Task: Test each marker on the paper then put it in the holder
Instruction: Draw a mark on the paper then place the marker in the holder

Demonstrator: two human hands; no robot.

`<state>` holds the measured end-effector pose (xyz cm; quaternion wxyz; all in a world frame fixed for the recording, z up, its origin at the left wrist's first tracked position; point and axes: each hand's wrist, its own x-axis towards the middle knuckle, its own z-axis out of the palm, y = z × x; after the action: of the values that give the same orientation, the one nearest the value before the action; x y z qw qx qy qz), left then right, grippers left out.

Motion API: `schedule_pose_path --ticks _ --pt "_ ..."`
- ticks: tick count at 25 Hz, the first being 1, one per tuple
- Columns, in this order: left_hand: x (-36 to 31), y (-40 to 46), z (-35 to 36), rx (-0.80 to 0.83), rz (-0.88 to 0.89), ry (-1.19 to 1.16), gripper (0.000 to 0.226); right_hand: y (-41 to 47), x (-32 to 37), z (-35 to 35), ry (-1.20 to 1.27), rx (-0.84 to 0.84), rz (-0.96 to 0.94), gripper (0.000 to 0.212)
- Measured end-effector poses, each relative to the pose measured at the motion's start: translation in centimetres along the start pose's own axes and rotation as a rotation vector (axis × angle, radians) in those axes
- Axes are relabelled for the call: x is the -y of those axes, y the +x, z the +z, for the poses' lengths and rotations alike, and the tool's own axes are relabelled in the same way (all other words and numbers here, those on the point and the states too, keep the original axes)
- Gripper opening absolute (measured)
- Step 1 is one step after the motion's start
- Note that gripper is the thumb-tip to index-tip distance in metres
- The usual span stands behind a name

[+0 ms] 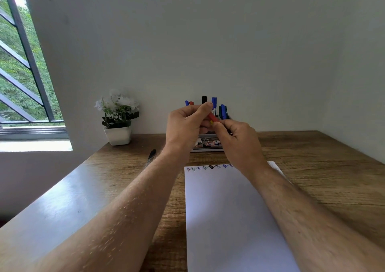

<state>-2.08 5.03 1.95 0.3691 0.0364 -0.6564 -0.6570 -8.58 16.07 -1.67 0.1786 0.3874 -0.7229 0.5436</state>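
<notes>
Red marker (212, 116), a slim plastic barrel, is held in the air between both hands, above the far end of the wooden counter (325, 167) and just in front of the holder. Its long axis slants from upper left to lower right. The left hand (185, 123) curls around the upper part, thumb raised along the top. The right hand (235, 138) pinches the lower end, where a small yellow spot shows; whether that is the cap or the tip cannot be told. Both hands are equally close to it, so either could pull away, which suggests the cap is being taken off or put back.

A white sheet of paper (233, 219) lies on the counter near the person, directly below and nearer than the hands. A row of small scribbles in blue, green and black (210, 167) runs along its far edge. The marker holder (224, 113) stands against the far wall behind the hands, mostly hidden, with blue, black and red markers upright in it. A small box below it bears a red-framed label reading "42" (210, 144); other print is too small to read.

One black marker (152, 154) lies loose on the counter to the left. A white pot of white flowers (117, 123) sits farther left, near a barred window (20, 63).
</notes>
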Motion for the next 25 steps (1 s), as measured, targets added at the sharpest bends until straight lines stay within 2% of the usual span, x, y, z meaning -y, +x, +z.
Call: schedule_pose_path --ticks 25 --pt "0.1 0.6 -0.3 -0.083 -0.022 -0.03 0.022 0.1 0.5 -0.3 -0.103 -0.014 0.066 0.037"
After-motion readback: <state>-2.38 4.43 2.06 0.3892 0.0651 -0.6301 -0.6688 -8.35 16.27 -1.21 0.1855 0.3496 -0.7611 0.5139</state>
